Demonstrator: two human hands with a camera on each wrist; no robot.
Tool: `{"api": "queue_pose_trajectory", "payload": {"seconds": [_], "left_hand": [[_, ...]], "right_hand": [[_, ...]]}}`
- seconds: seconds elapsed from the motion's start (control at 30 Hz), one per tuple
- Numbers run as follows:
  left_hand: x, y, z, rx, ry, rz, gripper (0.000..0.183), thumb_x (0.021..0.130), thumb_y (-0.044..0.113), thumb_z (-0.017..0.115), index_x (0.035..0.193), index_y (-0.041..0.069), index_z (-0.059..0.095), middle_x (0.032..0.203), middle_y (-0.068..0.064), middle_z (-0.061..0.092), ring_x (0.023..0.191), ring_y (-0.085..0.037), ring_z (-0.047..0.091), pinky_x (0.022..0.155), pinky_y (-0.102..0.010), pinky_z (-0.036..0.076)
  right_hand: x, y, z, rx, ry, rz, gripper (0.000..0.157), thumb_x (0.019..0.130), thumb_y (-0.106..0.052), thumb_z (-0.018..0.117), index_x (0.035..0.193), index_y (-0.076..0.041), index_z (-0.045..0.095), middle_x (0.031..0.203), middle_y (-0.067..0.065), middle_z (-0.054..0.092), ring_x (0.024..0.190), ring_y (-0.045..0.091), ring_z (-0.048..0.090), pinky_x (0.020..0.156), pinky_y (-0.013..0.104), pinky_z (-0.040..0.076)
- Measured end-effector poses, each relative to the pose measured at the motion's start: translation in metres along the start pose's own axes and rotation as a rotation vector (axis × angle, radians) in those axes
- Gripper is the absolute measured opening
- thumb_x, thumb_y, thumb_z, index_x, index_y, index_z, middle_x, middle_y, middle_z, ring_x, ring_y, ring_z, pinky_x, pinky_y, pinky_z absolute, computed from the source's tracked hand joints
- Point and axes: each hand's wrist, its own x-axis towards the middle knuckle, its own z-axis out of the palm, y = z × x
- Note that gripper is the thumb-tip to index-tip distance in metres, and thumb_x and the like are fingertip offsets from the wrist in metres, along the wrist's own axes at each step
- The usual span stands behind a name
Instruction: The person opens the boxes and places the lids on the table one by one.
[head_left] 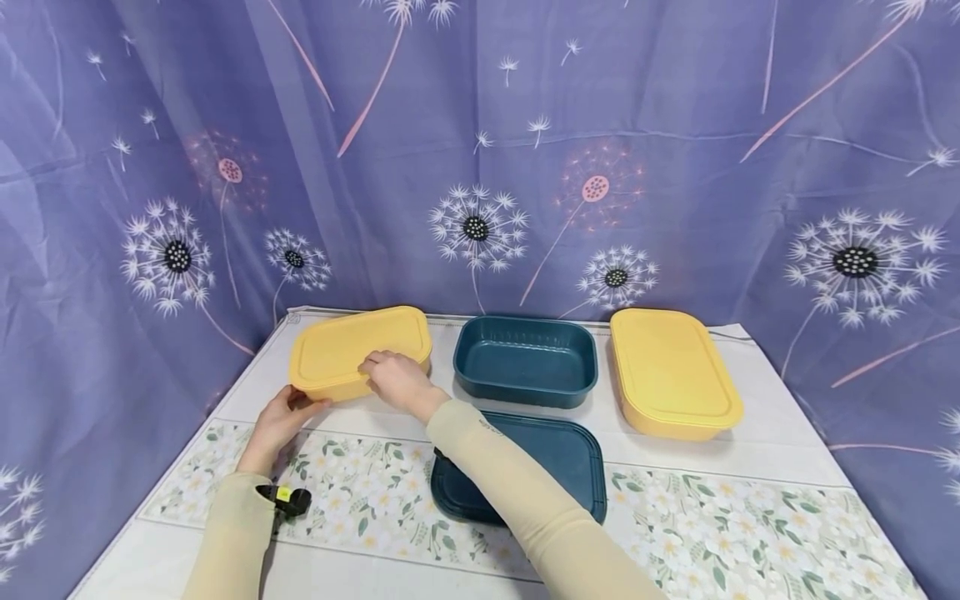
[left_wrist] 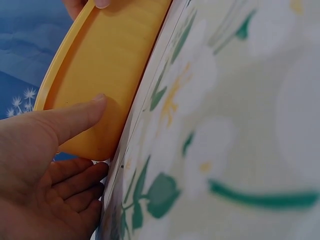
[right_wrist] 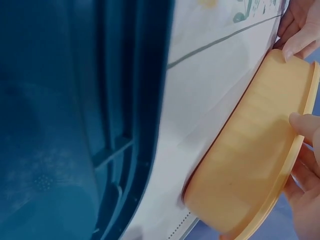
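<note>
At the back left, a yellow food container [head_left: 341, 389] stands with a matching yellow lid [head_left: 360, 337] on top. My left hand [head_left: 281, 425] holds its front left corner; in the left wrist view the thumb [left_wrist: 82, 117] lies along the container's side wall while the other fingers bend round the end. The right hand [head_left: 401, 383] reaches across and grips the lid's front rim. Seen from the right wrist, its thumb [right_wrist: 302, 125] is at the rim and the fingers [right_wrist: 302, 172] lie over the lid's top.
A dark teal open container [head_left: 525, 362] stands at the back middle. Its teal lid [head_left: 558, 458] lies in front, partly beneath my right sleeve. Another lidded yellow container [head_left: 675, 375] stands at the right. A floral strip [head_left: 360, 500] crosses the white table; a purple curtain [head_left: 480, 125] hangs behind.
</note>
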Motion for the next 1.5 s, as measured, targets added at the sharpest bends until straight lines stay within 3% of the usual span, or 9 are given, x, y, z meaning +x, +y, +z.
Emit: {"api": "queue_pose_trajectory", "payload": {"seconds": [0.43,0.67,1.0,1.5], "left_hand": [[0.0007,-0.0027,0.0028,-0.012,0.005,-0.017,0.087,0.092,0.046,0.072,0.151,-0.005,0.032,0.145,-0.029,0.045,0.134,-0.043,0.045,0.111,-0.056,0.036],[0.0012,-0.0028,0.0024,0.005,0.022,-0.03,0.085,0.093,0.046,0.072,0.15,-0.003,0.034,0.144,-0.027,0.046,0.132,-0.042,0.045,0.109,-0.056,0.036],[0.003,0.0026,-0.0008,0.023,0.016,-0.035,0.085,0.092,0.049,0.072,0.149,-0.002,0.036,0.141,-0.026,0.049,0.13,-0.041,0.045,0.109,-0.057,0.034],[0.0042,-0.0021,0.0005,0.001,0.003,-0.018,0.085,0.093,0.045,0.071,0.151,-0.004,0.033,0.145,-0.028,0.046,0.133,-0.043,0.042,0.11,-0.058,0.033]], "right_hand": [[-0.0001,-0.0003,-0.002,-0.021,-0.018,-0.029,0.028,0.103,-0.026,0.061,0.129,-0.02,0.068,0.13,-0.005,0.064,0.121,0.011,0.059,0.101,0.019,0.044],[-0.0007,0.0003,-0.0016,-0.041,0.016,-0.055,0.026,0.103,-0.025,0.061,0.127,-0.018,0.068,0.128,-0.004,0.065,0.118,0.011,0.06,0.099,0.018,0.045],[0.0011,0.0024,-0.0028,-0.061,0.027,-0.046,0.026,0.104,-0.025,0.059,0.128,-0.019,0.068,0.128,-0.004,0.065,0.118,0.011,0.06,0.101,0.02,0.044],[0.0007,0.0029,0.0005,-0.06,0.034,-0.05,0.026,0.105,-0.026,0.058,0.128,-0.018,0.067,0.127,-0.004,0.065,0.118,0.011,0.06,0.102,0.019,0.043]]}}
